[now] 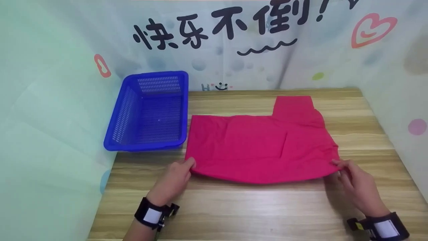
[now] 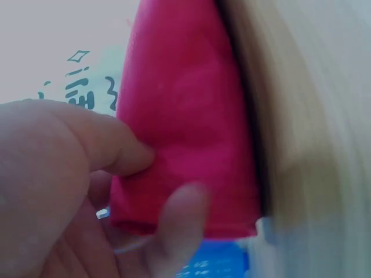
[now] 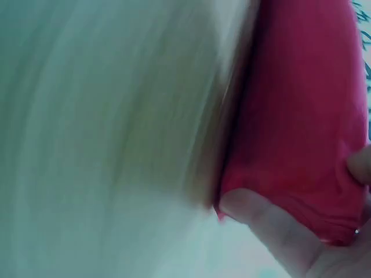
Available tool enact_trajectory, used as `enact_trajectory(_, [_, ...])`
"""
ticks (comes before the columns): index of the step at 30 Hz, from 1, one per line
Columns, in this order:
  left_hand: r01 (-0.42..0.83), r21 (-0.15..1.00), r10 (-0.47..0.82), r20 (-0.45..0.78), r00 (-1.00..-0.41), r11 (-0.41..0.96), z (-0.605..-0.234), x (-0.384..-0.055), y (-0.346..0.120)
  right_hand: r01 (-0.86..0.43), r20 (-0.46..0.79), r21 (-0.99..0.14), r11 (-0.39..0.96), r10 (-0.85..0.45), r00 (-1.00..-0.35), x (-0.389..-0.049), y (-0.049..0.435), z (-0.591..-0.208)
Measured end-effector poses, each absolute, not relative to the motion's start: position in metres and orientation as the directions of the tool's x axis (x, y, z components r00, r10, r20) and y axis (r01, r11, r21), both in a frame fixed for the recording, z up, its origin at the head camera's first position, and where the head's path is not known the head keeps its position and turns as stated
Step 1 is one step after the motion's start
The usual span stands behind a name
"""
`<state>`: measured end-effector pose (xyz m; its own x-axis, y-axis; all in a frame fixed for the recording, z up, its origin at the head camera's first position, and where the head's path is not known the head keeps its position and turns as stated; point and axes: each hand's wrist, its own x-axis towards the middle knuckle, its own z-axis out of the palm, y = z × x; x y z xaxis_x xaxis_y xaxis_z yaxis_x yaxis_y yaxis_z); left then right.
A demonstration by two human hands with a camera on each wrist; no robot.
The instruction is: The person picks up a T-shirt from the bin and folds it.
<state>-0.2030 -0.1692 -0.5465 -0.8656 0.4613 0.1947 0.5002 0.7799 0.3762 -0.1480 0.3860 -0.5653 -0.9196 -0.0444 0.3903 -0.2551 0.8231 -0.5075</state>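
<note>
A pinkish-red T-shirt [image 1: 254,144], folded lengthwise, lies across the table with one sleeve [image 1: 294,106] sticking out toward the back right. At its near left corner, my left hand [image 1: 172,180] pinches the cloth between thumb and fingers. My right hand [image 1: 361,187] pinches the near right corner. Between the two hands the front edge bows slightly toward me. The left wrist view has the shirt's folded end [image 2: 185,174] close beside the thumb and fingers. In the right wrist view, fingers grip the other end [image 3: 295,168], and some of that hand is cut off.
A blue plastic basket [image 1: 184,110] with slotted walls stands at the back left, right beside the shirt's left end, with nothing seen inside. Wood-grain table [image 1: 260,211] lies in front of the shirt. Printed sheets [image 1: 234,67] hang behind and at both sides.
</note>
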Motion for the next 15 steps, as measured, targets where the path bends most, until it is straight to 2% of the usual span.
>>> enact_trajectory(3, [0.474,0.432,0.455,0.155,-0.877,0.767,-0.547,-0.203,-0.171,-0.243,0.362,-0.568,0.787,-0.027,-0.932,-0.147,0.390,-0.568])
enact_trajectory(5, [0.458,0.456,0.460,0.114,-0.880,0.763,-0.548,-0.203,-0.172,-0.260,0.343,-0.553,0.791,-0.069,-0.937,-0.145,0.393,-0.569])
enact_trajectory(11, [0.417,0.499,0.487,-0.012,-0.873,0.760,-0.547,-0.201,-0.174,-0.348,0.266,-0.333,0.877,-0.266,-0.926,-0.141,0.401,-0.572])
enact_trajectory(15, [0.405,0.484,0.498,-0.075,-0.864,0.776,-0.544,-0.199,-0.172,-0.352,0.167,-0.270,0.896,-0.316,-0.934,-0.140,0.400,-0.570])
